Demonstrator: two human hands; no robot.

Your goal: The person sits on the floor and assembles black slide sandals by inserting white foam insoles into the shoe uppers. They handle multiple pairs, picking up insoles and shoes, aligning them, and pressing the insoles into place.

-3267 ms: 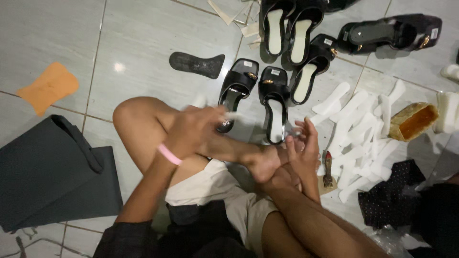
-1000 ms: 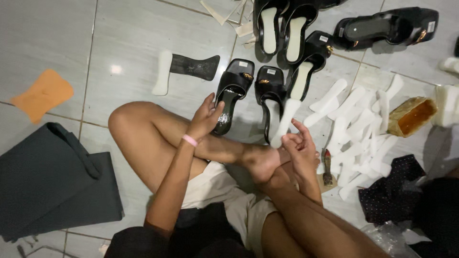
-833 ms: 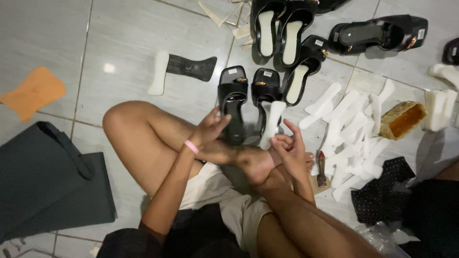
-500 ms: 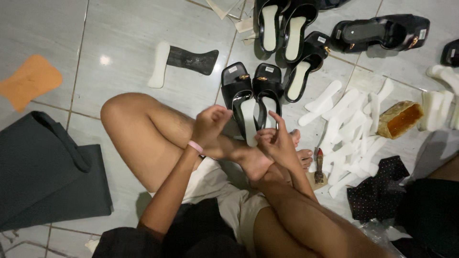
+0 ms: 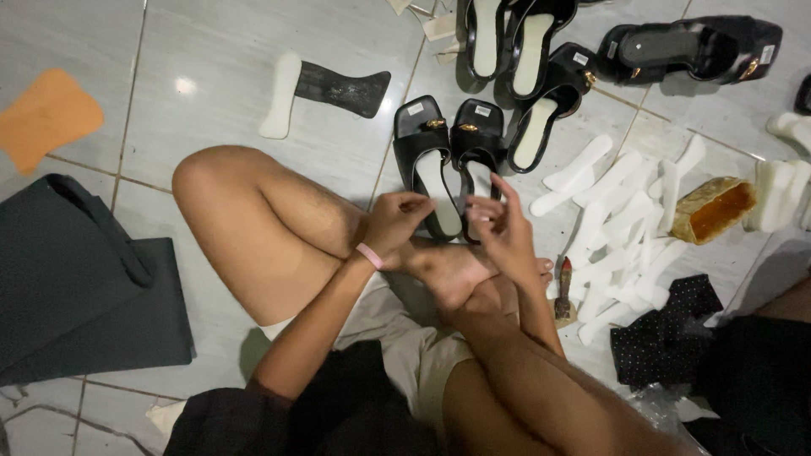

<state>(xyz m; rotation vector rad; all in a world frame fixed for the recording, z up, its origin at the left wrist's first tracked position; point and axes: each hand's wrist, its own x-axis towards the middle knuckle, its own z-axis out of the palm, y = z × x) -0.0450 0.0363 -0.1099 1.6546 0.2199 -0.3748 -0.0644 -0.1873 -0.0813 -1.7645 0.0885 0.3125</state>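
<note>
On grey tiled floor (image 5: 101, 25): left hand (image 5: 393, 221), right hand (image 5: 500, 230) loosely open, seemingly empty, over black sandals (image 5: 448, 156).

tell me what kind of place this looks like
Probably an informal shoemaking spot on a tiled floor: black sandals stand in rows, a pile of white insole pieces lies beside them, and an open tin of amber glue sits nearby.

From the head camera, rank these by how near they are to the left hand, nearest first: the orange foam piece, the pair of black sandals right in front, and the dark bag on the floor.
1. Pair of black sandals, just above the left hand.
2. Dark bag, on the floor far left.
3. Orange foam piece, upper left corner.
</note>
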